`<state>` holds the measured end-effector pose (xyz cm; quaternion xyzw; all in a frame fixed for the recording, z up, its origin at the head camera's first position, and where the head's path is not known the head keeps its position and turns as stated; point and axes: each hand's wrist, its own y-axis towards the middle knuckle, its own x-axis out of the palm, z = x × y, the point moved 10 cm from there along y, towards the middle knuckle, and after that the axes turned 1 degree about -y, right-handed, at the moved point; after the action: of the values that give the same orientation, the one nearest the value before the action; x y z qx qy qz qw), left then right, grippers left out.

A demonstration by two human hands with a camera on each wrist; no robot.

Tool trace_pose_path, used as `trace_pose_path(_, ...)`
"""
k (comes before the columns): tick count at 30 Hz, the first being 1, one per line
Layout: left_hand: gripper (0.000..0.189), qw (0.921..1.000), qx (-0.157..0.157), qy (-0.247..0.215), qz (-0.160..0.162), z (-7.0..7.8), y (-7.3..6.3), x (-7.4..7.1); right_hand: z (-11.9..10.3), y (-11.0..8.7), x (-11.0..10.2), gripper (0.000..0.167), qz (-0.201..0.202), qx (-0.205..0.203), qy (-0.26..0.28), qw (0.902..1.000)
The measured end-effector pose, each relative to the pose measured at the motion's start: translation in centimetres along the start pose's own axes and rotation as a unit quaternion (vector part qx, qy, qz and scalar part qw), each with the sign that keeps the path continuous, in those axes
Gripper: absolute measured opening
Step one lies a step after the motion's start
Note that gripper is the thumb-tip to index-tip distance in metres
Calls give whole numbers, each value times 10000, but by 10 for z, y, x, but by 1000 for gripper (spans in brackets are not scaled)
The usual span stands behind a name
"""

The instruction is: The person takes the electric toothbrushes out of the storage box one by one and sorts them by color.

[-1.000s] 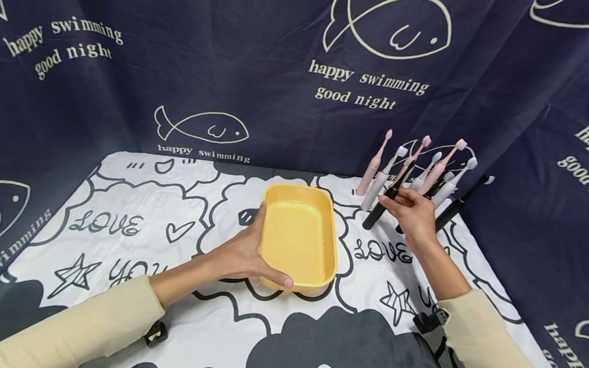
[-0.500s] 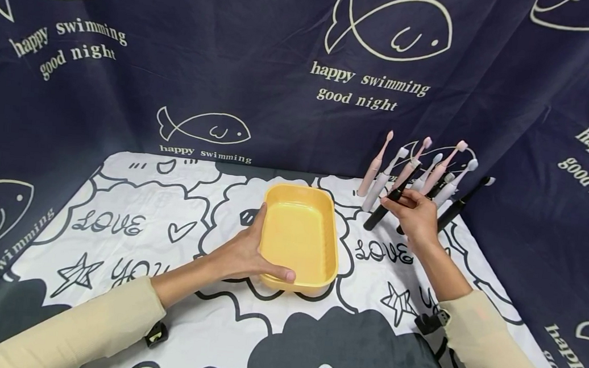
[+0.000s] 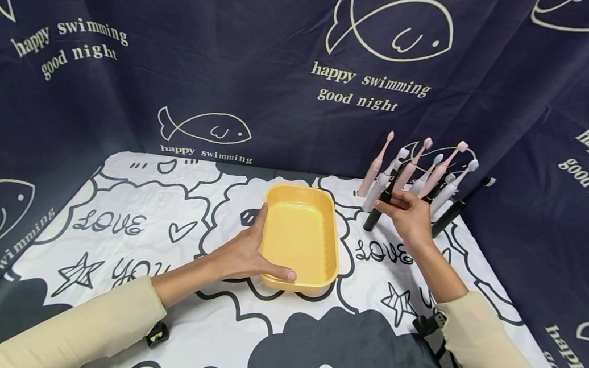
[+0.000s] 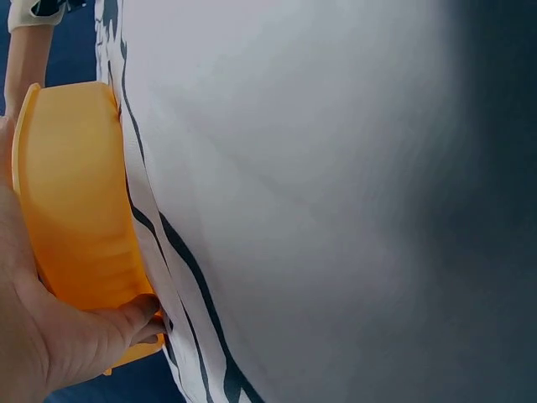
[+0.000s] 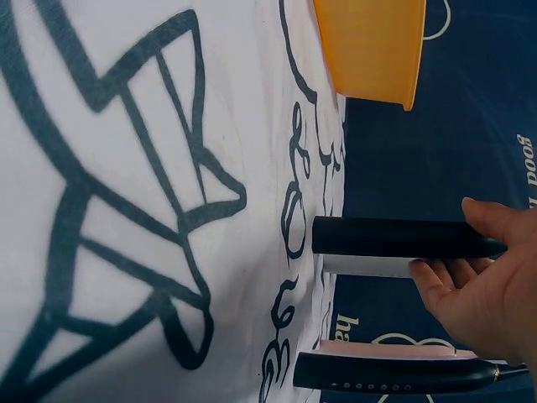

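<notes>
In the head view, my left hand [image 3: 243, 252] holds a yellow plastic basin [image 3: 298, 235] at its left side and near corner. The thumb lies along the near rim. Curled fingertips press the outer wall of the basin [image 4: 80, 185] in the left wrist view. My right hand [image 3: 410, 218] pinches a black electric toothbrush [image 3: 373, 219] by the upper handle, between thumb and fingers. That toothbrush [image 5: 386, 237] stands nearly upright, its base close to the cloth. Its head overlaps a white toothbrush [image 3: 374, 192] behind it.
Several upright electric toothbrushes crowd around the right hand: a pink toothbrush [image 3: 369, 180] at the left, a black toothbrush [image 3: 448, 217] at the right. Another black toothbrush [image 5: 394, 374] stands beside the hand. A patterned white cloth [image 3: 132, 224] covers the table; a navy curtain [image 3: 281, 80] hangs behind.
The right hand has shifted slightly left, and the black toothbrush it pinches has swung from leaning right to nearly upright. The left hand and basin look unchanged.
</notes>
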<state>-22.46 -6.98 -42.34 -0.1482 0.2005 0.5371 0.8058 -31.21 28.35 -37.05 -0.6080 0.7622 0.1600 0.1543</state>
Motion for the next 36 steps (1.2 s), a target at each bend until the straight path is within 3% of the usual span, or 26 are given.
trace_pose_path(11, 167, 9999, -81, 67, 44, 0, 0, -2, 8, -4, -5, 78, -187, 204, 322, 9991)
trace_pose_path(17, 162, 9999, -64, 45, 115, 2, 2, -11, 8, -9, -18, 76, -118, 116, 454, 9988)
trace_pose_path(23, 162, 9957, -304, 786, 393, 1, 4, -39, 8, -17, -33, 73, 97, 16, 354, 9993)
trace_pose_path(29, 153, 9878, -397, 1363, 643, 4, -2, -74, 0, -29, -45, 58, 481, -99, -236, 9985)
trace_pose_path(33, 149, 9803, -457, 1797, 677, 8, -6, -95, -20, -41, -44, 46, 636, -626, -711, 9935)
trace_pose_path(36, 150, 9769, -513, 1948, 709, 11, -7, -109, -42, -50, -34, 42, 456, -1198, -876, 9879)
